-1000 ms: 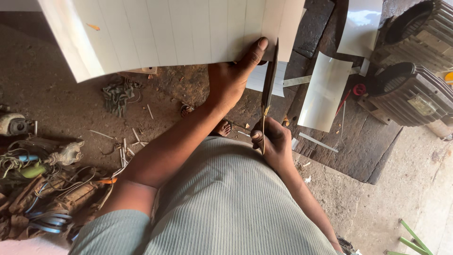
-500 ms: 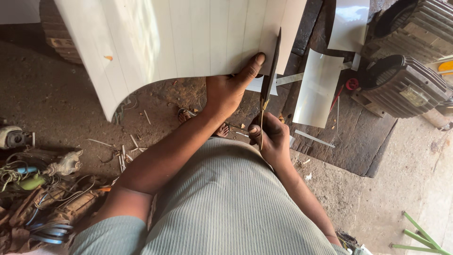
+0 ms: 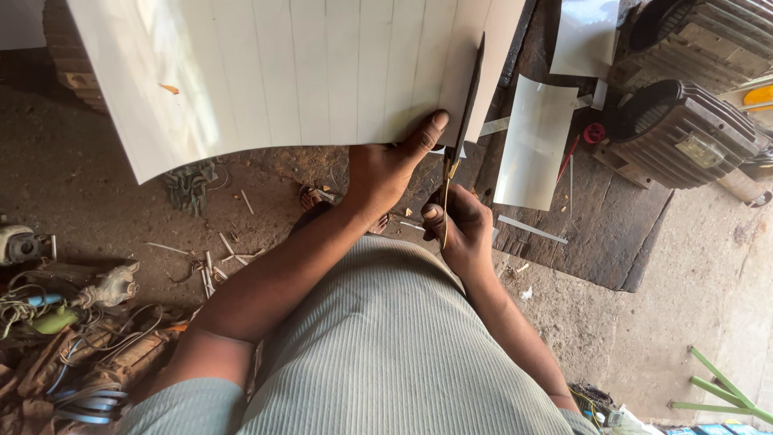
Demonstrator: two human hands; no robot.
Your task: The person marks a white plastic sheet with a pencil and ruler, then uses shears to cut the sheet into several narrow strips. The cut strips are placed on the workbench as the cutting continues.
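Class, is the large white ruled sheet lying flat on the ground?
No, the left hand holds the large white ruled sheet up, curved, above the dirt floor.

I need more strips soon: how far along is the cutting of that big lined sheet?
Done: cut white pieces lie on the dark wooden board. In hand: the left hand holds the large white lined sheet while the right hand runs long scissors along its right edge. Left: nearly the whole sheet is uncut.

Dirt floor and dark board carry the workshop's clutter

Cut white sheet pieces (image 3: 534,145), a strip (image 3: 531,229) and a red cap (image 3: 594,133) lie on the dark wooden board (image 3: 612,234); sticks (image 3: 217,258) and tangled wires (image 3: 48,322) litter the dirt floor (image 3: 97,201).
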